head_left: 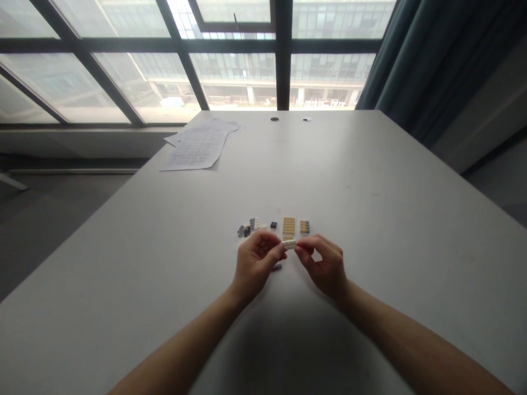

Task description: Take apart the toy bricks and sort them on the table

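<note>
A small white building brick (289, 244) is held between my two hands above the table. Thumb and fingers of my left hand (260, 258) pinch its left end. At its right end, the thumb and forefinger of my right hand (323, 262) are closed on it. Just beyond lie a tan studded plate (289, 225), a tan and grey piece (304, 226) and a small black brick (274, 225). Several grey, black and white bricks (249, 227) lie in a loose group past my left hand. A grey piece (277, 267) shows partly from behind that hand.
The white table (370, 230) stretches away to a window wall. Printed papers (197, 145) overlap at its far left edge. Two round cable holes, one of them a dark disc (274, 119), sit near the far edge. A dark curtain (415, 66) hangs on the right.
</note>
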A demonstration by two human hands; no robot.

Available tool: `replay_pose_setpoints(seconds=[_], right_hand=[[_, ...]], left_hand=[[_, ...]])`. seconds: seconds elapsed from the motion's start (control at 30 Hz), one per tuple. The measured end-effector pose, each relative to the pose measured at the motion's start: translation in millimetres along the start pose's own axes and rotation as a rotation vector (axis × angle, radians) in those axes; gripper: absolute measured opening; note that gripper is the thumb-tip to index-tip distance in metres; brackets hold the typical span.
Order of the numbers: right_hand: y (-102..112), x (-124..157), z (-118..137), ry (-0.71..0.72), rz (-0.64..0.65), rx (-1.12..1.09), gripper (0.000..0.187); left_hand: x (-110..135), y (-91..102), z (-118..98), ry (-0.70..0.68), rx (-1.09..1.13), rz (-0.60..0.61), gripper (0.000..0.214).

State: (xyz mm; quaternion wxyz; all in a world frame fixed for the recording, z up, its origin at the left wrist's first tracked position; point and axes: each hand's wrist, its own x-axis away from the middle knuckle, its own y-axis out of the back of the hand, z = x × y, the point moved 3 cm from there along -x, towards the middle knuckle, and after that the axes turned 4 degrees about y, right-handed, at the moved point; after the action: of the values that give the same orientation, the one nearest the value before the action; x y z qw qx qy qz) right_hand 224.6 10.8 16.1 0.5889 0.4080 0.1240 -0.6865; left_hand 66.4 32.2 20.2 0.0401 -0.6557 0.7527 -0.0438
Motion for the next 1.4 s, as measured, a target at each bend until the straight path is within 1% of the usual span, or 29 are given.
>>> replay_pose_setpoints(seconds=[0.13, 0.23, 0.3, 0.47, 0.53, 0.63, 0.77, 0.83, 0.93, 1.0, 1.03, 1.07, 1.17, 1.23, 1.3, 1.4], right_hand=[[2, -1, -2, -0.061, -0.038, 0.003, 0.007], [3, 0, -4, -0.065, -0.039, 0.004, 0.007], [2, 1, -5, -0.054, -0.014, -0.011, 0.010], [1, 0, -11, -0.001, 0.058, -0.049, 0.035], [2, 0, -13, 0.008, 0.070, -0.052, 0.035], [2, 0, -15, 0.009, 0.087, -0.050, 0.031], [2, 1, -15, 0.008, 0.082, -0.037, 0.029], [6, -2, -16, 0.012, 0.067, -0.011, 0.028], [18, -11, -22, 0.005, 0.043, 0.070, 0.028], [28, -16, -27, -0.016, 0.064, 0.155, 0.030], [31, -18, -29, -0.031, 0.107, 0.199, 0.031], [33, -19, -31, -0.046, 0.173, 0.239, 0.032], [33, -14, -35, -0.073, 0.432, 0.339, 0.029], [30, -8, -37, -0.085, 0.555, 0.389, 0.029], [27, -2, -38, -0.107, 0.618, 0.417, 0.029], [24, 2, -39, -0.159, 0.638, 0.440, 0.029]], left_hand=[[3, -5.1, 4, 0.100, 0.009, 0.099, 0.026], [4, -6.3, 4, 0.108, 0.016, 0.109, 0.028], [4, -5.6, 4, 0.104, 0.006, 0.099, 0.028], [3, -2.7, 6, 0.064, -0.016, 0.102, 0.027], [2, -2.0, 7, 0.061, -0.032, 0.114, 0.026], [1, -1.5, 9, 0.063, -0.049, 0.139, 0.025], [-2, 0.6, 8, 0.058, -0.103, 0.189, 0.023], [-5, 6.0, 3, -0.015, -0.197, 0.176, 0.022], [-9, 21.8, -10, -0.212, -0.418, 0.078, 0.024], [-8, 32.9, -17, -0.350, -0.612, 0.037, 0.022], [-6, 37.2, -19, -0.413, -0.708, 0.048, 0.020], [-3, 40.3, -19, -0.470, -0.799, 0.087, 0.017], [6, 43.2, -11, -0.638, -1.036, 0.272, 0.016], [11, 42.1, -4, -0.727, -1.175, 0.365, 0.018], [13, 40.8, 2, -0.769, -1.267, 0.396, 0.018], [13, 38.6, 5, -0.778, -1.316, 0.404, 0.015]])
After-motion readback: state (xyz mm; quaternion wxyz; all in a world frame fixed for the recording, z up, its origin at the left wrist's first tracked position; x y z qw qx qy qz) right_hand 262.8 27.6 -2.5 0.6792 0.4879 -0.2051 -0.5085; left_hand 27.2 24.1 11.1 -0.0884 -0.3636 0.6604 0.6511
